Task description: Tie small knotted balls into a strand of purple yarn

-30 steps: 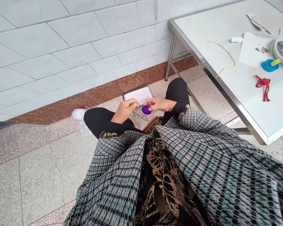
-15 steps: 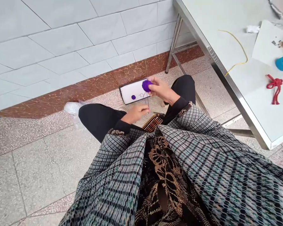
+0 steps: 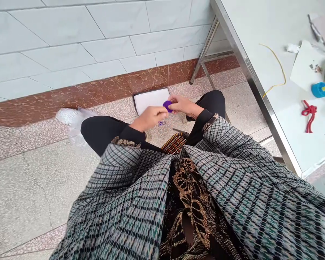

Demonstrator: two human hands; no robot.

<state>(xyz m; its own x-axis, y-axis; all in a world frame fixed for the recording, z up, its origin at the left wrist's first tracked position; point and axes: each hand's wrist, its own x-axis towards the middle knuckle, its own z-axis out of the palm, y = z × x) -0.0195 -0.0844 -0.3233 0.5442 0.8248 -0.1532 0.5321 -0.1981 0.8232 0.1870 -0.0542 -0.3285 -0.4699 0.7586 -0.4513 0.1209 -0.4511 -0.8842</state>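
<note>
Both hands meet above my knees. My right hand (image 3: 182,104) pinches a small purple ball of yarn (image 3: 167,105) by its right side. My left hand (image 3: 148,117) is closed, with its fingertips against the ball's left side; a loose purple thread (image 3: 161,123) hangs just below them. A white sheet in a dark frame (image 3: 150,99) lies on the floor behind the hands, next to the wall.
A steel-edged white table (image 3: 262,97) stands at the right, carrying a yellow cord (image 3: 277,66), a red knotted cord (image 3: 309,112), a blue spool (image 3: 318,89), paper and a bowl. A clear plastic bag (image 3: 70,117) lies on the floor at left. A woven brown-striped item (image 3: 174,143) rests in my lap.
My right hand drew the ball back from over the white sheet towards me. My left hand rose from my lap and met the ball. The view shifted right.
</note>
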